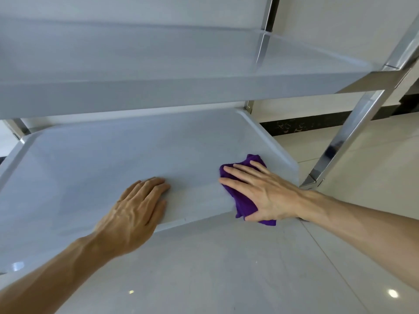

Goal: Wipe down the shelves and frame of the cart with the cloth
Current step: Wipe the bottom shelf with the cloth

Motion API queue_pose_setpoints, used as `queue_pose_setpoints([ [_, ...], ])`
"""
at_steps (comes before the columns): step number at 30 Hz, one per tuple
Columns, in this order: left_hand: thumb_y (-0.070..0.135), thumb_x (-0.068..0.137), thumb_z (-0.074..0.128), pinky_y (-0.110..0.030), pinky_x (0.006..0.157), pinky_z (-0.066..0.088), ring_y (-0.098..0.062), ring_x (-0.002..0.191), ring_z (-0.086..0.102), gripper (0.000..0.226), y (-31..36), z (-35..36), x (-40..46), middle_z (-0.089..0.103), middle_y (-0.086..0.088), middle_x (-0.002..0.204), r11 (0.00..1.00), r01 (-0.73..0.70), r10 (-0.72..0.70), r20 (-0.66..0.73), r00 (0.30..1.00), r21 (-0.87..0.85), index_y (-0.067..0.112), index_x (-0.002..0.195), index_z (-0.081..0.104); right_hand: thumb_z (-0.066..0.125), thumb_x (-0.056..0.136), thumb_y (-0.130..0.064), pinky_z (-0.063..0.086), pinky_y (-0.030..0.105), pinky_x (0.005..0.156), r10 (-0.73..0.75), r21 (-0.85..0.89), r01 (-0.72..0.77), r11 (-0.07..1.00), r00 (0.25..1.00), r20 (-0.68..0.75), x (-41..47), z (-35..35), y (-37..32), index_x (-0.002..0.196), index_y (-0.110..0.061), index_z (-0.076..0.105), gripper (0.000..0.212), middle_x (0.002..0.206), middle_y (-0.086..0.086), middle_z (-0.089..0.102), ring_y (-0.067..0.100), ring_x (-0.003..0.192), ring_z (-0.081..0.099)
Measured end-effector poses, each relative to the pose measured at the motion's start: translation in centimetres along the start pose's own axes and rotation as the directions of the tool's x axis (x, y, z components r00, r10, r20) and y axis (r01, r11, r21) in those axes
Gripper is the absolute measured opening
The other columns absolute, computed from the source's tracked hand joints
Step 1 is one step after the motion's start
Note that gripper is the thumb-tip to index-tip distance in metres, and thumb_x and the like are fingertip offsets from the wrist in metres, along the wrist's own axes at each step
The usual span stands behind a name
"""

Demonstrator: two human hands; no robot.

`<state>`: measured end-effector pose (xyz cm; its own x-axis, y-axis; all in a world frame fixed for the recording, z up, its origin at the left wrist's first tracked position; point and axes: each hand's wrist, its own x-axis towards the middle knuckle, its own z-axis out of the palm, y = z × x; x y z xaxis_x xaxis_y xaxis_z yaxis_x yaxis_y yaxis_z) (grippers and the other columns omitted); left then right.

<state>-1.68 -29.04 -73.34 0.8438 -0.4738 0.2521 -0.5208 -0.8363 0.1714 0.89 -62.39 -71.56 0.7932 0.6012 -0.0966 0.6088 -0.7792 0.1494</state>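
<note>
A purple cloth (246, 205) lies bunched on the right front part of the cart's lower grey shelf (118, 159). My right hand (263, 193) presses flat on the cloth, fingers spread and pointing left. My left hand (136, 211) rests on the shelf's front rim near the middle, fingers curled over the edge, holding nothing loose. An upper grey shelf (158, 94) hangs over the back half of the lower one. A shiny metal frame post (353, 132) slants down to the shelf's right front corner.
Another metal post (265, 37) stands at the back right of the upper shelf. Pale glossy floor tiles (226, 279) lie below and to the right. A dark skirting strip (306, 125) runs along the wall behind the cart.
</note>
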Motion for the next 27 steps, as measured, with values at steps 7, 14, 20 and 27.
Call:
queue_pose_setpoints([
  [7, 0.028, 0.099, 0.03, -0.036, 0.11, 0.033, -0.03, 0.118, 0.059, 0.048, 0.7, 0.0, 0.1, 0.061, -0.012, 0.127, 0.999, -0.005, 0.006, -0.02, 1.0, 0.037, 0.001, 0.125, 0.061, 0.071, 0.084, -0.021, 0.011, 0.036, 0.124, 0.159, -0.051, -0.159, 0.986, 0.987, -0.001, -5.5, 0.8, 4.7, 0.158, -0.026, 0.009, 0.096, 0.166, 0.001, 0.01, 0.018, 0.152, 0.014],
  [14, 0.025, 0.092, 0.042, -0.04, 0.105, 0.043, -0.028, 0.111, 0.063, 0.041, 6.5, -2.4, 3.5, 0.063, -0.008, 0.123, 0.981, -0.189, 0.191, -0.068, 0.979, 0.034, 0.007, 0.123, 0.062, 0.07, 0.086, -0.013, 0.047, 0.025, 0.095, 0.413, 0.386, -0.391, 0.836, 0.91, 0.026, -8.7, -1.8, 3.9, 0.146, -0.039, 0.035, 0.075, 0.144, -0.016, 0.045, 0.012, 0.123, 0.048],
  [20, 0.012, 0.09, 0.063, -0.047, 0.112, 0.039, -0.028, 0.126, 0.055, 0.036, 15.6, -5.3, 8.3, 0.059, -0.009, 0.133, 0.889, -0.458, 0.456, -0.141, 0.879, 0.017, 0.009, 0.126, 0.062, 0.086, 0.069, -0.023, 0.061, 0.032, 0.067, 0.748, 0.919, -0.384, 0.086, 0.635, 0.195, -12.3, -5.6, 2.7, 0.116, -0.042, 0.06, 0.057, 0.108, -0.007, 0.068, 0.019, 0.095, 0.068],
  [27, 0.016, 0.092, 0.054, -0.039, 0.11, 0.033, -0.028, 0.126, 0.05, 0.035, 21.5, -11.1, 11.6, 0.055, -0.006, 0.135, 0.82, -0.57, 0.553, -0.32, 0.77, 0.047, 0.013, 0.127, 0.06, 0.09, 0.068, -0.024, 0.062, 0.049, 0.074, 0.921, 0.988, -0.076, -0.131, 0.36, 0.15, -16.9, -9.4, 4.2, 0.107, -0.033, 0.068, 0.046, 0.103, 0.002, 0.075, 0.026, 0.093, 0.073],
])
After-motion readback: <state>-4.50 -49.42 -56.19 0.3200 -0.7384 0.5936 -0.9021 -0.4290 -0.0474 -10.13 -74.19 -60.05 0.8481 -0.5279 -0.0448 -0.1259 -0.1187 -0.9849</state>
